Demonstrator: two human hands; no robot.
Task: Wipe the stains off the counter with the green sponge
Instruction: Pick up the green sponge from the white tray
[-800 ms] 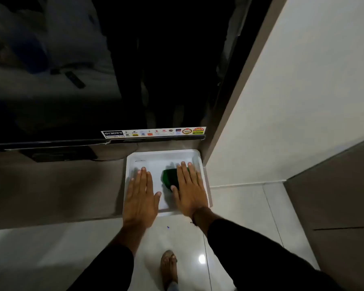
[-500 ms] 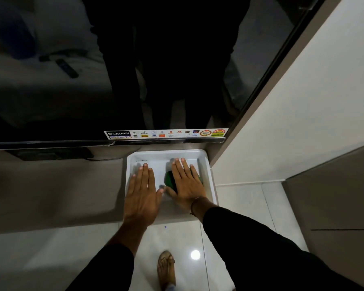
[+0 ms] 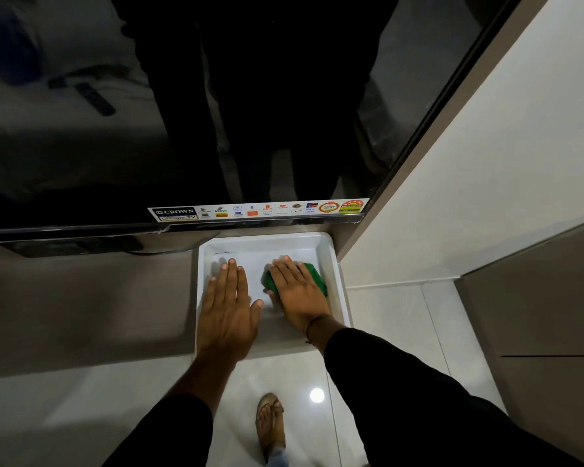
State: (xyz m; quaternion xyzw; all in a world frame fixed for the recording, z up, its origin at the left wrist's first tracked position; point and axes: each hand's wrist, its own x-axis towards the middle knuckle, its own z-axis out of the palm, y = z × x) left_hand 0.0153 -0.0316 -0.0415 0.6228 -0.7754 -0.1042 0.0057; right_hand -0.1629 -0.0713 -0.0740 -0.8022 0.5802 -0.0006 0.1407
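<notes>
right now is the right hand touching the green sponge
Touching. The head view shows the right hand lying flat on the green sponge, fingers straight, with green showing on both sides of it.

Right hand (image 3: 299, 294) flat on green sponge (image 3: 318, 279)

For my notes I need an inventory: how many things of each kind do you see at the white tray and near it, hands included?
hands: 2, left hand and right hand, both flat in the tray
green sponge: 1, under the right hand
white tray: 1
television: 1
foot in a sandal: 1
Total: 6
</notes>
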